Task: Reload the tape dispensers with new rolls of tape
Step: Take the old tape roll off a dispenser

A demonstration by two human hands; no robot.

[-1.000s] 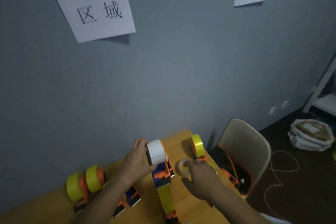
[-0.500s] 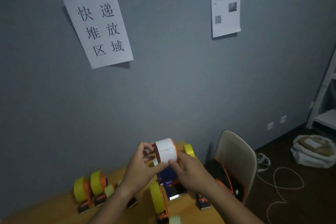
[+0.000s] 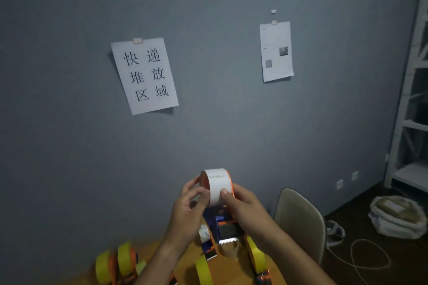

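Head view, largest first: a grey-blue wall point(image 3: 208, 122) fills most of the frame. At 3 o'clock a white shelving unit point(image 3: 410, 104) stands against it. At 5 o'clock a beige chair point(image 3: 301, 222) sits beside the wooden surface point(image 3: 185, 268), and further toward 4 o'clock a pale sack point(image 3: 398, 215) lies on the dark floor with a white cord point(image 3: 368, 254) looping near it. At 10 o'clock a white sheet printed with large Chinese characters point(image 3: 144, 75) hangs taped to the wall; at 1 o'clock a smaller printed sheet point(image 3: 276, 51) hangs likewise.

At 6 o'clock both hands hold up a blue and orange tape dispenser point(image 3: 222, 227), raised above the surface, its toothed blade point(image 3: 229, 241) facing the camera. A white roll of tape point(image 3: 217, 186) sits at the top of the dispenser. The left hand point(image 3: 187, 213) curls its fingers point(image 3: 190, 186) round the roll's left side with the thumb on its face. The right hand point(image 3: 247, 208) grips the right side, its thumb point(image 3: 225, 193) pressed on the white tape.

Below, on the surface, two dispensers loaded with yellow tape point(image 3: 115, 264) stand side by side at 7 o'clock. A yellow roll point(image 3: 203, 272) shows just under the left wrist, and another yellow roll point(image 3: 258, 257) shows under the right forearm.
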